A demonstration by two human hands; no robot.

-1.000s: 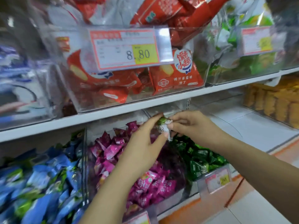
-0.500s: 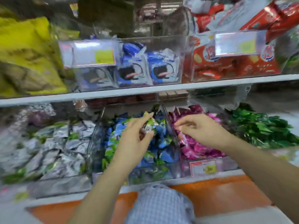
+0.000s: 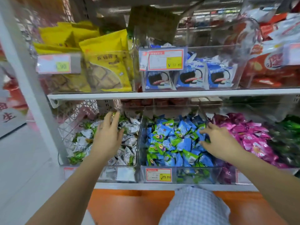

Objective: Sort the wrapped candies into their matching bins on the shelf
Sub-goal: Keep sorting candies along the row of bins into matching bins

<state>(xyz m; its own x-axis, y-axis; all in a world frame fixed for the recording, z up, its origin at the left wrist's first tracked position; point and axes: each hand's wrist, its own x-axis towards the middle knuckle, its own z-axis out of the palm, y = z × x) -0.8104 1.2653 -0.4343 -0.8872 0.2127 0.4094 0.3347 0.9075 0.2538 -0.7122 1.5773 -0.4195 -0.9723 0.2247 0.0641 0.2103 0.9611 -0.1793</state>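
- Checked blue-and-white fabric (image 3: 194, 207) at bottom edge, nearest camera, over glossy orange floor (image 3: 129, 205).
- White lower shelf edge (image 3: 146, 185) runs across just past the floor.
- Red-and-yellow price tag (image 3: 158, 174) on front of middle clear plastic bin (image 3: 186, 169).
- Left hand (image 3: 108, 137) reaches into leftmost clear bin (image 3: 97, 168), palm down over white-and-green wrapped candies (image 3: 128, 156); fingers spread loose, a small green-tipped wrapper seems to sit at the fingertips (image 3: 114, 116), cannot tell if pinched or just touching.
- Right hand (image 3: 219, 140) over right part of middle bin, fingers splayed wide, holding nothing, tips resting on blue-and-green wrapped candies (image 3: 168, 140).
- Pink-magenta wrapped candies (image 3: 253, 137) in next bin to the right, just beside right hand.
- Dark green wrapped candies (image 3: 290, 135) at far right, blurred.
- White upper shelf board (image 3: 162, 95) above the bins.
- On it, left to right: yellow snack bags (image 3: 105, 62) in a clear bin; blue-and-white sandwich cookie packs (image 3: 191, 77) behind a red-bordered price label (image 3: 165, 60); red snack packs (image 3: 272, 70).
- White upright shelf post (image 3: 27, 88) at left.
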